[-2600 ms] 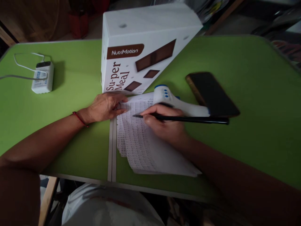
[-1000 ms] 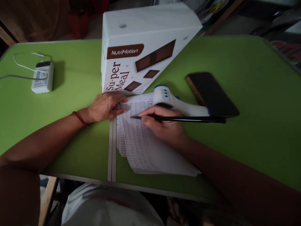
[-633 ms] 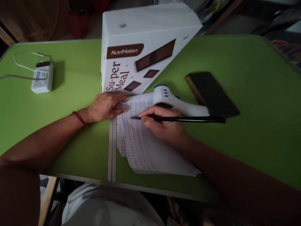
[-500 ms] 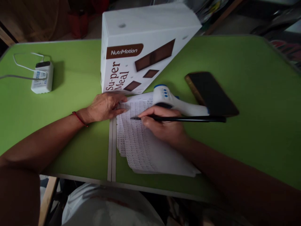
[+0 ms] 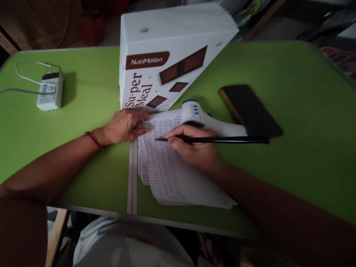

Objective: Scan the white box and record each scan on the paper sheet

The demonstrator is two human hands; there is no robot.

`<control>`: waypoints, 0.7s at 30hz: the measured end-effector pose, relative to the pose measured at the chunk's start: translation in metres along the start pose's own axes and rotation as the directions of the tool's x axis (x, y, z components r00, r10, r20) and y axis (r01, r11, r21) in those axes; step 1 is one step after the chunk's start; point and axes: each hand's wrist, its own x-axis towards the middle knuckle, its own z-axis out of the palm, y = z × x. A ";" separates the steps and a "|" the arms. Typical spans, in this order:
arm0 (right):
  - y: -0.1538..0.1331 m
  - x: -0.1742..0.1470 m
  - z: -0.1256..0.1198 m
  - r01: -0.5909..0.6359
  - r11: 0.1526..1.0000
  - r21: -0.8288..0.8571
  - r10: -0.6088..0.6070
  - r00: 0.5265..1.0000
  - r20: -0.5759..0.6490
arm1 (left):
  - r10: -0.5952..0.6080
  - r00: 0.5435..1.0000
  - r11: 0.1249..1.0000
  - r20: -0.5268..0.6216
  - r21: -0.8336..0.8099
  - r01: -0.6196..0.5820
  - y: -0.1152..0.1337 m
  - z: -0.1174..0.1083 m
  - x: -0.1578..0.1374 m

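Black pen [image 5: 228, 140] over written sheets [image 5: 164, 174]: right hand [image 5: 194, 148] writing, left hand [image 5: 125, 126] steadying.

Pen tip has crept slightly left in the past few seconds, left hand unmoved; judged as small writing strokes. Sheets lie on the green table [image 5: 292, 74]; their rows are too small to read. Hands apart: right pinched round pen, left loosely spread on the sheets' upper-left edge. White box [image 5: 178, 27] behind reads "NutriMotion", "Su-per Meal". White handheld device [image 5: 222, 127] near right hand; dark phone [image 5: 253, 109] beside its handle; adapter [image 5: 52, 96] label illegible.
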 end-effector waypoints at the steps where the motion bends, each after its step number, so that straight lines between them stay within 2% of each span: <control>1: 0.000 0.000 0.000 -0.011 1.000 0.001 0.011 1.000 -0.003 | 0.000 1.000 1.000 0.001 0.000 0.000 0.000 0.000 0.000; 13: 0.005 -0.001 0.001 -0.002 0.999 -0.040 0.000 0.999 -0.044 | -0.015 1.000 1.000 0.008 -0.013 0.015 0.000 -0.001 -0.001; 18: 0.002 -0.001 -0.001 0.020 0.999 -0.048 -0.021 0.999 -0.030 | -0.020 1.000 1.000 0.017 -0.009 0.020 0.002 -0.002 0.000; 21: 0.001 -0.001 -0.001 -0.015 1.000 -0.020 0.015 1.000 -0.009 | -0.028 0.999 1.000 0.032 -0.003 0.028 0.003 -0.002 0.001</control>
